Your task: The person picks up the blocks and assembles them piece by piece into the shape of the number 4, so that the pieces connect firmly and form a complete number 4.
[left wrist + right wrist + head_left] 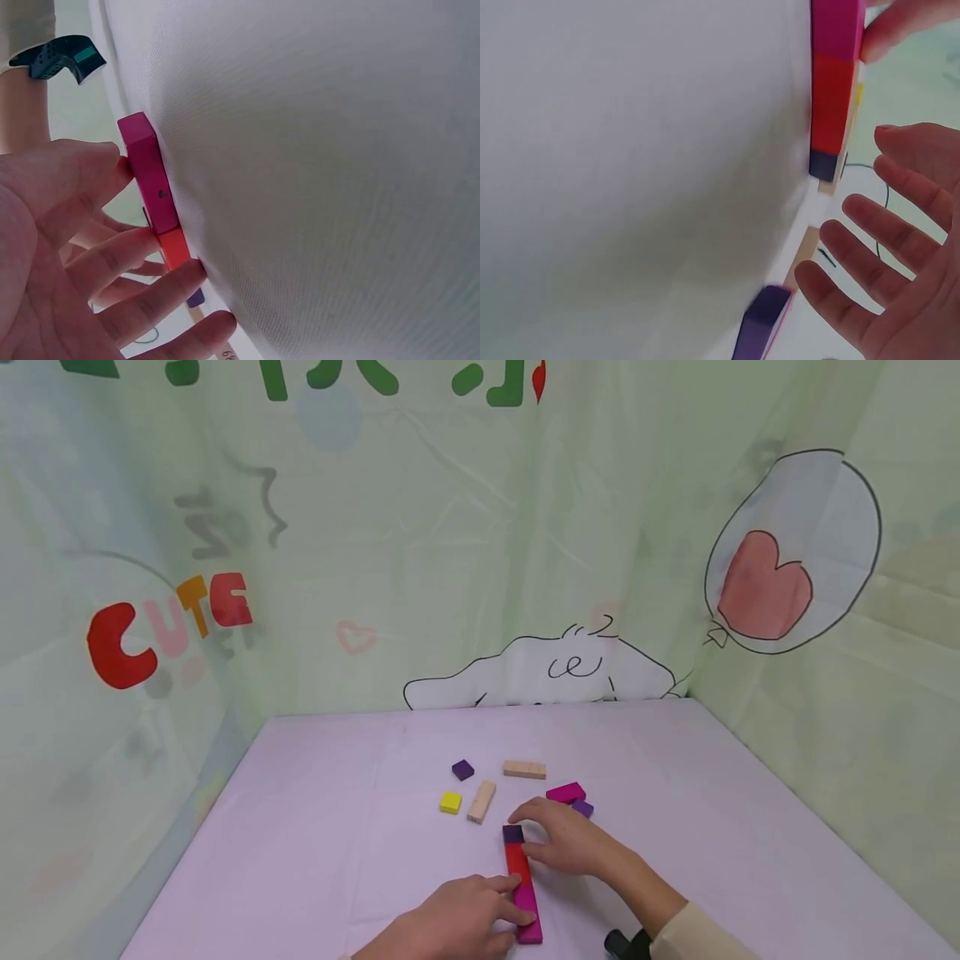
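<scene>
A row of blocks lies end to end on the table: a dark purple block (512, 834) at the far end, a red block (517, 858) in the middle, a magenta block (530, 934) nearest me. My left hand (465, 912) reaches in from the left, its thumb and index finger touching the top of the row. In the left wrist view its fingers are extended along the side of the magenta block (154, 180). At the far end, my right hand (564, 837) is beside the dark purple block; the right wrist view shows its fingers loosely spread with nothing held.
Beyond the row lie a yellow block (450, 802), two plain wooden blocks, one tilted (482, 802) and one crosswise (524, 769), and another dark purple block (462, 770). A second magenta block (566, 792) and a purple block (582, 808) sit just past my right hand.
</scene>
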`<action>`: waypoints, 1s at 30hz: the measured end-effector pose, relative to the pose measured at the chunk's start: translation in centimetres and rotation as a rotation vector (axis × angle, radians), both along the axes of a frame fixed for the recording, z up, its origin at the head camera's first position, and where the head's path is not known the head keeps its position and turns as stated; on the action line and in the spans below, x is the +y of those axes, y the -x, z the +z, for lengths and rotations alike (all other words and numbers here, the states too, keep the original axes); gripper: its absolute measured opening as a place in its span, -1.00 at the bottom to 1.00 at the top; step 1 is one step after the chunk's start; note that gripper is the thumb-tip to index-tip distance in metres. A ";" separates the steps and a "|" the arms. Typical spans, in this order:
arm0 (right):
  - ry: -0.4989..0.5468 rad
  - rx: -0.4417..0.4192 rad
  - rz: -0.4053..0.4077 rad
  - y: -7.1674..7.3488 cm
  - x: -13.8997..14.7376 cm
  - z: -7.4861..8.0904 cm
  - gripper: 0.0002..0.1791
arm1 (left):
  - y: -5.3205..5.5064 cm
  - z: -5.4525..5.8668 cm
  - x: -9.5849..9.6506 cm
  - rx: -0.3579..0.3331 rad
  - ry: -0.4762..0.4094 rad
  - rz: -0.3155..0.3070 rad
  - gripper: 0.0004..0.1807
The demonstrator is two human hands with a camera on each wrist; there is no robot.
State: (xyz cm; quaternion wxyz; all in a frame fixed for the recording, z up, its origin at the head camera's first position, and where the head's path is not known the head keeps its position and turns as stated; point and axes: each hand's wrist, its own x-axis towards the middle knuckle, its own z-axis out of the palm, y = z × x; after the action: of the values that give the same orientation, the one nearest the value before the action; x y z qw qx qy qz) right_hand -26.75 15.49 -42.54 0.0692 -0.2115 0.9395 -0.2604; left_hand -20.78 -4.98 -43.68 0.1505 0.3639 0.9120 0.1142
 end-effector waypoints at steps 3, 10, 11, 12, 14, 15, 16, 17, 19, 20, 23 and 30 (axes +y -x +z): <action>-0.020 0.031 -0.033 0.0 0.8 0.4 -0.62 | 0.0 0.0 0.1 -0.028 0.007 0.024 -0.59; -0.107 0.160 -0.086 1.0 3.5 -0.1 -0.68 | 0.1 -0.1 0.2 -0.051 0.029 0.051 -0.60; -0.126 0.170 -0.095 1.2 3.7 -0.2 -0.69 | 0.1 0.0 0.2 -0.055 0.028 0.053 -0.60; -0.142 0.173 -0.109 1.3 3.9 -0.3 -0.68 | 0.0 0.0 0.2 -0.060 0.027 0.056 -0.60; -0.180 0.174 -0.134 1.6 4.3 -0.6 -0.67 | 0.0 0.1 0.2 -0.074 0.022 0.062 -0.60; -0.200 0.181 -0.140 1.7 4.4 -0.7 -0.66 | -0.1 0.1 0.2 -0.084 0.018 0.064 -0.60; -0.221 0.189 -0.146 1.8 4.5 -0.9 -0.65 | -0.1 0.1 0.2 -0.087 0.016 0.065 -0.60; -0.242 0.202 -0.152 1.9 4.7 -1.0 -0.65 | -0.1 0.2 0.2 -0.089 0.014 0.065 -0.61; -0.280 0.231 -0.157 2.1 4.9 -1.4 -0.64 | -0.2 0.2 0.2 -0.092 0.008 0.062 -0.61; -0.295 0.248 -0.158 2.2 5.0 -1.6 -0.64 | -0.2 0.3 0.2 -0.091 0.006 0.060 -0.61; -0.323 0.295 -0.156 2.3 5.3 -1.9 -0.65 | -0.2 0.3 0.2 -0.087 0.004 0.058 -0.62; -0.349 0.305 -0.158 2.7 5.3 -2.0 -0.67 | -0.1 0.2 0.1 -0.063 0.008 0.056 -0.61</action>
State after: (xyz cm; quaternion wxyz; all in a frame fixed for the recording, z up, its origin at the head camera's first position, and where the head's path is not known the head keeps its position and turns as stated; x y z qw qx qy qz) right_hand -29.43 20.77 -44.57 -0.0587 -0.1592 0.9834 -0.0636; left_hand -20.66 -4.90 -43.43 0.1774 0.3341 0.9170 0.1262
